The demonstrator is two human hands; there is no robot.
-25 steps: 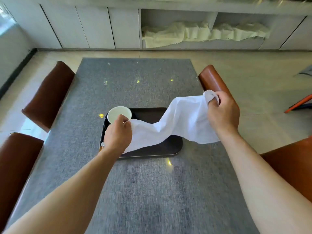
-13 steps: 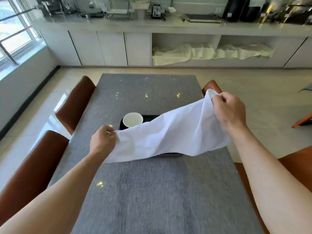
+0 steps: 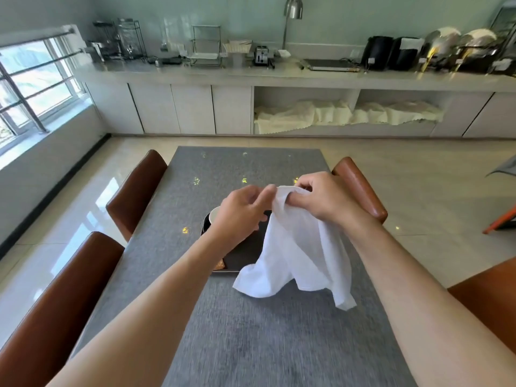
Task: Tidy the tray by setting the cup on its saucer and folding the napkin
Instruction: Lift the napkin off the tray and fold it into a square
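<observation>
Both curled: right hand point(image 3: 321, 199) gripping white cloth napkin point(image 3: 296, 255), left hand point(image 3: 240, 212) pinching its top edge; hanging above dark tray's point(image 3: 243, 258) near edge on grey table point(image 3: 251, 331).

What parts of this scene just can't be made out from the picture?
- Cup, head view: only a sliver of white rim shows; the left hand hides the rest, so whether it sits on a saucer is unknowable.
- Tray: largely covered by the left forearm and the hanging napkin.
- Napkin's top corners: bunched between both hands; whether the left hand's fingers pinch it is unclear. The right hand grips it.
</observation>
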